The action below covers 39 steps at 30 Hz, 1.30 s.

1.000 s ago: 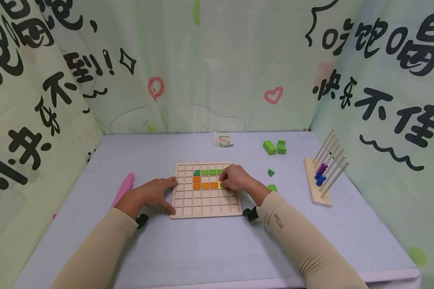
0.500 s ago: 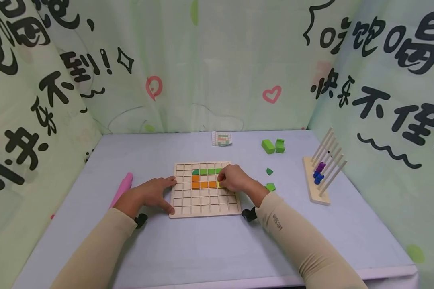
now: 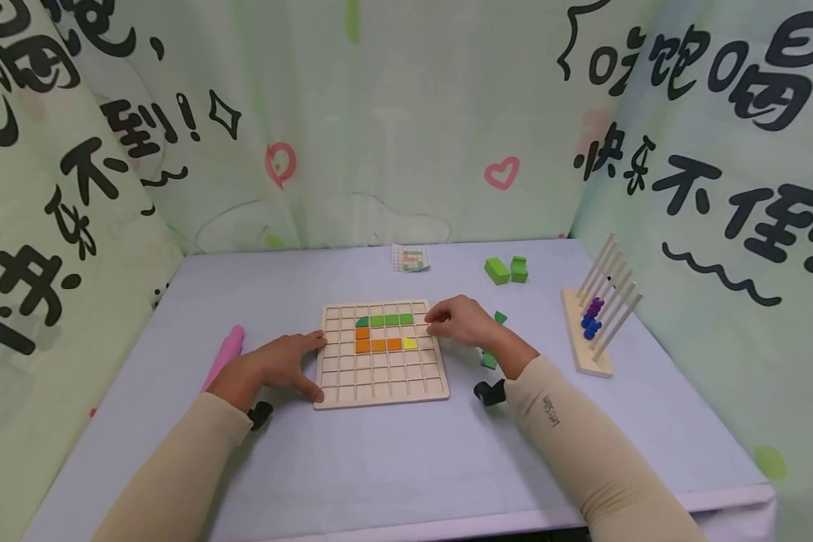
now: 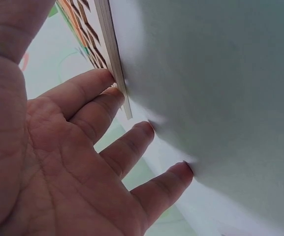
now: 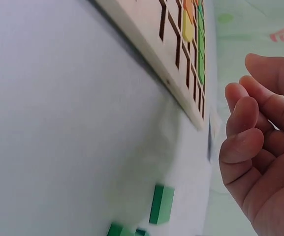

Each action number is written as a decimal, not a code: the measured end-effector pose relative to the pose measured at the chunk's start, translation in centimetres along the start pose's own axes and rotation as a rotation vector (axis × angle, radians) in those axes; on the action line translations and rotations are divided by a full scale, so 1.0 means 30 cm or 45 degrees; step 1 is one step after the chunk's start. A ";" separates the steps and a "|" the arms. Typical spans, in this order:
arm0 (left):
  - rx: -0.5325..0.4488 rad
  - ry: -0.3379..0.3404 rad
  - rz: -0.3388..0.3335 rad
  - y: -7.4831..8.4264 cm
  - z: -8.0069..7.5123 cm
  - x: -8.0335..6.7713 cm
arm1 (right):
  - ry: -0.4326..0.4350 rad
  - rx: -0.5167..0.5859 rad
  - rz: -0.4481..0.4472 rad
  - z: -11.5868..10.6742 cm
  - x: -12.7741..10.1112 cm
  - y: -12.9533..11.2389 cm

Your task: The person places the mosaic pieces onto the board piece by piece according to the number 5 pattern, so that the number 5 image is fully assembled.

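Observation:
A wooden grid board lies in the middle of the table. Set in it are a row of green tiles, orange tiles and a yellow tile at the end of the orange row. My left hand lies flat, its straight fingers touching the board's left edge. My right hand hovers by the board's right edge, fingers loosely curled and holding nothing. The right wrist view shows the board and the yellow tile apart from the hand.
Loose green pieces lie right of the board. A peg rack with purple and blue beads stands at the right. A pink object lies at the left and a pattern card at the back.
My right hand has let go of the yellow tile, which now sits in the board, and has drawn back to the right. The left hand has stayed put.

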<state>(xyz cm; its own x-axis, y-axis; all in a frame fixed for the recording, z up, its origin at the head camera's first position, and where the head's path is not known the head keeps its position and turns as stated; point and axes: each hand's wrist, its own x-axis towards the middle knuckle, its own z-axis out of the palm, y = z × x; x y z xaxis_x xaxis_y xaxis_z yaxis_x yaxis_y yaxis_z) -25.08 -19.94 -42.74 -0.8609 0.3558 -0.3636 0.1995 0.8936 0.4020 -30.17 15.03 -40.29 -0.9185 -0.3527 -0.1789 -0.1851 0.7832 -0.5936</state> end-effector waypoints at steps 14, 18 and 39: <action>-0.005 0.001 -0.025 -0.009 0.003 -0.006 | 0.061 0.053 0.119 -0.040 -0.054 0.147; -0.008 -0.004 -0.029 -0.005 0.005 -0.010 | 0.084 -0.013 0.124 -0.046 -0.067 0.176; 0.012 0.004 0.014 0.005 -0.001 -0.012 | 0.082 -0.279 0.074 -0.036 -0.077 0.203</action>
<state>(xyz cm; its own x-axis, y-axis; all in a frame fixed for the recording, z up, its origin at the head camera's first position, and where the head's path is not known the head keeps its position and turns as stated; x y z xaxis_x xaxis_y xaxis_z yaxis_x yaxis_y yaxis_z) -24.75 -19.95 -42.52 -0.8603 0.3644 -0.3566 0.2132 0.8924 0.3977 -29.57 21.17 -42.65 -0.9488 -0.2761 -0.1534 -0.1964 0.8961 -0.3980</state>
